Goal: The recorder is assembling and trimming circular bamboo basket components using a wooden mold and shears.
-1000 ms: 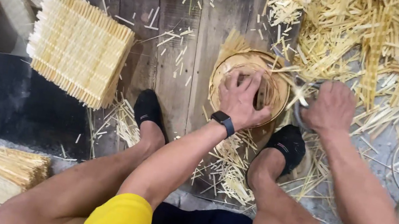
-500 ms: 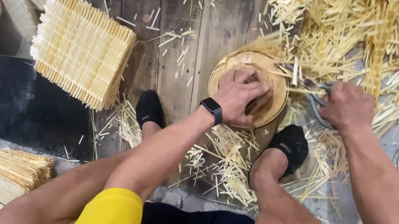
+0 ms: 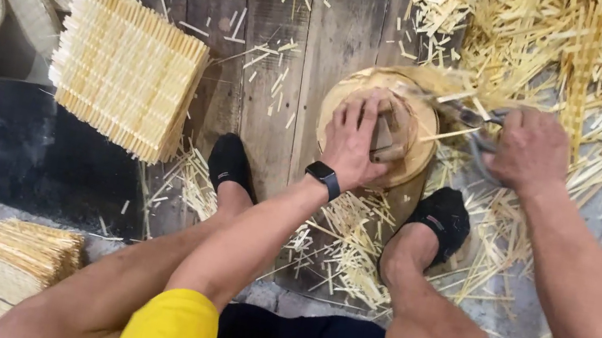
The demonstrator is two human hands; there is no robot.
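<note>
Head view shows a person squatting over a round, pale woven bamboo disc [image 3: 413, 143] lying flat on the dark wooden plank floor [image 3: 290, 43] between two black-socked feet. The left hand [image 3: 355, 141] presses down on the disc's middle, fingers spread and flat, apparently pinning a small brown block [image 3: 385, 138] under the palm. The right hand [image 3: 531, 152] is clenched around a grey metal cutting tool [image 3: 482, 127] at the disc's right edge; the tool's long axis runs roughly left to right, its tip pointing left toward the rim. I'd judge the trimming partway done: the rim looks round on the near side, while loose strips stick out at the upper right. A square stack of woven bamboo mats [image 3: 127, 81] waits to the left, and pale bamboo offcuts [image 3: 585, 54] litter the floor to the right.
</note>
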